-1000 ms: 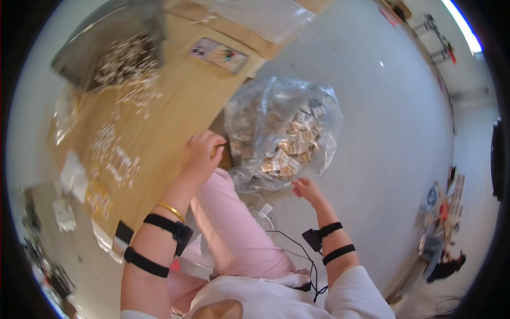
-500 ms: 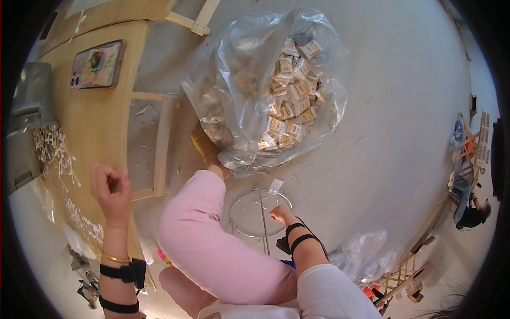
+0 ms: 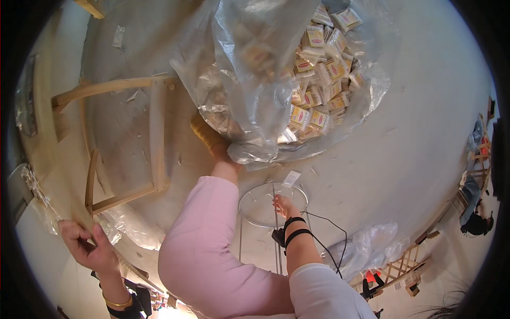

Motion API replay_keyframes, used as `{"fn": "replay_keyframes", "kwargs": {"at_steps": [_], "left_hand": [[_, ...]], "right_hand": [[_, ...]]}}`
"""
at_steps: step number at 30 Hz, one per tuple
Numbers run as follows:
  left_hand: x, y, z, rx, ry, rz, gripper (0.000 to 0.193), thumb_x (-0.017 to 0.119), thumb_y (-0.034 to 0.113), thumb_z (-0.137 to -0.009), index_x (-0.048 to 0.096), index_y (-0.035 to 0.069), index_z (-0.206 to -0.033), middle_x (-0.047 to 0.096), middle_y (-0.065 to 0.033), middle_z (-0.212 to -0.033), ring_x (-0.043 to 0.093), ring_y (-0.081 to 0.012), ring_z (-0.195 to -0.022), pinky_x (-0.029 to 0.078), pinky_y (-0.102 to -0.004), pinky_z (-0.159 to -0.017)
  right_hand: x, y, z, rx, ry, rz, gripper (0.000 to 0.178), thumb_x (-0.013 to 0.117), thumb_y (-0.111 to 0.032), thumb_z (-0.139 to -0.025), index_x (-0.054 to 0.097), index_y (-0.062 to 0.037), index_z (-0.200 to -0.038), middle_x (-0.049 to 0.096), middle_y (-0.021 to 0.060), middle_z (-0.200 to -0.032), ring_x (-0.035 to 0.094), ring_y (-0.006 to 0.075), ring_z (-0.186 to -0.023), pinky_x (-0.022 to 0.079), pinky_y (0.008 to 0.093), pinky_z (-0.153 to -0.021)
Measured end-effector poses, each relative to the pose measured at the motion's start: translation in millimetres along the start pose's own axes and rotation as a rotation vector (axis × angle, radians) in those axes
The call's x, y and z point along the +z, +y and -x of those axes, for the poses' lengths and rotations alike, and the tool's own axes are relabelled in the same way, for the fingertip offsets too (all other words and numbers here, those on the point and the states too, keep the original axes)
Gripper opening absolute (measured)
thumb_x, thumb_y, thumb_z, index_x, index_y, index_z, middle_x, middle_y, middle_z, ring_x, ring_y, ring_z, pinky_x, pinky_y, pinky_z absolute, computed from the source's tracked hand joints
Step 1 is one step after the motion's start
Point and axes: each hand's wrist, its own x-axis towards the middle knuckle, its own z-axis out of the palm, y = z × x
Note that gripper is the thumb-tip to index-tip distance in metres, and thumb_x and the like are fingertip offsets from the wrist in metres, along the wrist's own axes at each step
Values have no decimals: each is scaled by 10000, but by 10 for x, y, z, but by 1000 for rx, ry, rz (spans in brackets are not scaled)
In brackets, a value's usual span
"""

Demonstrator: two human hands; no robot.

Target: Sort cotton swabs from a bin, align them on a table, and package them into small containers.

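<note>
My left hand (image 3: pixel 89 247) is beside the near edge of the wooden table (image 3: pixel 48 154), fingers bent and thumb held apart. Nothing shows in it, and whether it touches the edge is unclear. My right hand (image 3: pixel 285 206) hangs over a round metal ring frame (image 3: pixel 247 217) with thin uprights, its fingers loosely apart around no visible object. Beyond my leg, a large clear plastic bag (image 3: pixel 234 64) lies spread on the floor. Inside it are many small clear packets (image 3: pixel 332 72) of sticks with yellow-and-white labels.
White sticks (image 3: pixel 34 183) lie at the table's left side. A wooden frame of legs (image 3: pixel 159 133) stands beneath the table. More clear plastic (image 3: pixel 372 244) lies at lower right. A person (image 3: pixel 475 223) sits at the far right near wooden racks (image 3: pixel 478 159). Scraps dot the floor.
The view has shifted, so the phone on the table is out of sight. My left hand has moved down and left, its thumb parting from the fingers. The right hand's fingers have loosened.
</note>
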Motion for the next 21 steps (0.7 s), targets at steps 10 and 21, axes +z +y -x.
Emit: {"fn": "replay_keyframes", "kwargs": {"at_steps": [10,21], "left_hand": [[3,-9,53,-95,55,87,412,723,290,-903,371,104,-794,343,-20,-834,330,-155,-776,287,-285,-718],[-62,-12,42,-61,-51,50,331,617,260,-989,364,94,-855,360,-24,-882,369,-140,-812,323,-281,-772]], "right_hand": [[21,-3,-239,-14,-10,-218,688,319,-507,-1026,289,-37,-1528,416,234,-1492,422,334,-1358,316,485,-1138],[79,56,-298,-2,93,-474,707,299,-590,-1022,384,-55,-1476,340,238,-1540,367,368,-1387,313,522,-1120]]}}
